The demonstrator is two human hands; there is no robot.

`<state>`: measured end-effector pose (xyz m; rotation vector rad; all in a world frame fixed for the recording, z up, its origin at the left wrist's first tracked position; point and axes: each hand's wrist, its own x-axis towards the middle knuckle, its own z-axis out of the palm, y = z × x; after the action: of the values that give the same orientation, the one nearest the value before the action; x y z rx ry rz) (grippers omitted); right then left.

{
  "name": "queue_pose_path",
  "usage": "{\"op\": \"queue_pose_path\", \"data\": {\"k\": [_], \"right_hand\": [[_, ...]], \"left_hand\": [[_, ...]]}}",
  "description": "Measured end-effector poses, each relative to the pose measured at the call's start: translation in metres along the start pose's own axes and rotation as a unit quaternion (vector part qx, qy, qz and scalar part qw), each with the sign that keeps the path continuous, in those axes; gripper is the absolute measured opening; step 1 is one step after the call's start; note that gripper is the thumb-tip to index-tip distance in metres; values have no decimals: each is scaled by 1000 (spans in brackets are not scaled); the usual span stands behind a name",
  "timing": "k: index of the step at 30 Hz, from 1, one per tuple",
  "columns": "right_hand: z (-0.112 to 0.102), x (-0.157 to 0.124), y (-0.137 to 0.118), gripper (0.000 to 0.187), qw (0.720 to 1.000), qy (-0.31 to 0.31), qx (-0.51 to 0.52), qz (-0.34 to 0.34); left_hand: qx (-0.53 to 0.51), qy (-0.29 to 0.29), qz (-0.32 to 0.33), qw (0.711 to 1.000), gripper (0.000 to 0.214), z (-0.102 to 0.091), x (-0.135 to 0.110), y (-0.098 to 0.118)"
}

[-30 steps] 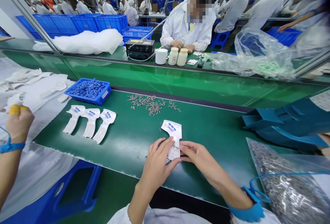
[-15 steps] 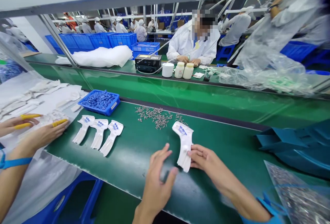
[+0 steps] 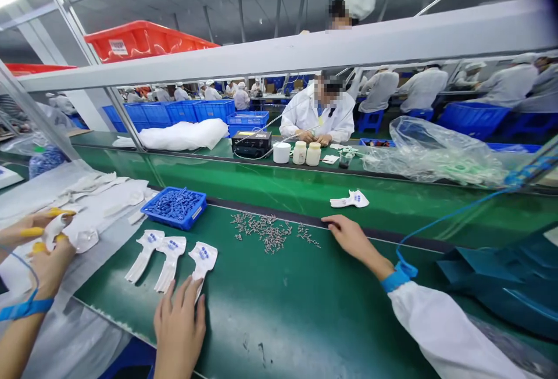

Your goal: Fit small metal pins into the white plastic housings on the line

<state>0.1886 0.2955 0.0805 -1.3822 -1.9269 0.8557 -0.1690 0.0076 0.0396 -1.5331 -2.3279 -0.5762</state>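
Note:
My left hand (image 3: 181,321) has its fingers and thumb around the lower end of a white plastic handle shell (image 3: 204,257), whose wide top with small blue parts stays visible. Two similar shells, a middle one (image 3: 170,260) and an outer one (image 3: 146,254), lie to its left on the green table. My right hand (image 3: 349,238) reaches over the table's far edge, index finger stretched out, holding nothing. Just beyond it, another white shell with blue parts (image 3: 351,199) lies sideways on the green belt, apart from the fingers.
Small screws (image 3: 265,231) lie scattered near the far edge. Beside them is a blue bin (image 3: 174,207) of blue parts. A co-worker's hands (image 3: 47,245) hold a white piece at left. Teal bin-like pieces (image 3: 501,280) stand at right. A person (image 3: 318,111) works across the belt.
The shell from my right hand now lies on the belt, and that hand is empty. My left hand has moved left to the third shell, which has shifted slightly right. The view has tilted up.

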Motion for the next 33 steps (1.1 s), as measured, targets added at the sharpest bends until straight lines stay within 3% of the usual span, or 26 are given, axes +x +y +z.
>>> {"op": "queue_pose_path", "data": {"k": [3,7,11,15,20,23,26,29,33], "right_hand": [[19,-7,-9,23,994,-48,-88,-53],[26,-5,-20,21,977,-72,-193,-53],[14,-8,-26,19,960,-84,-267,-26],[-9,-26,-35,16,955,-108,-278,-5],[-30,-90,-56,13,967,-196,-164,16],[-28,-138,-71,12,962,-266,36,58],[-18,-173,-80,12,946,-279,134,98],[-11,-186,-82,13,934,-286,173,128],[-13,-185,-80,16,931,-302,160,128]], "left_hand": [[-84,-13,65,994,30,-4,-17,24],[-163,-56,107,979,37,-3,-55,87],[-221,-110,136,959,46,7,-93,160],[-270,-198,134,933,61,-2,-98,207],[-346,-222,113,904,40,-33,-63,208],[-422,-224,75,875,25,-44,-46,203],[-471,-230,53,850,9,-48,-44,207],[-486,-222,56,843,10,-48,-49,212],[-456,-211,77,861,13,-46,-54,213]]}}
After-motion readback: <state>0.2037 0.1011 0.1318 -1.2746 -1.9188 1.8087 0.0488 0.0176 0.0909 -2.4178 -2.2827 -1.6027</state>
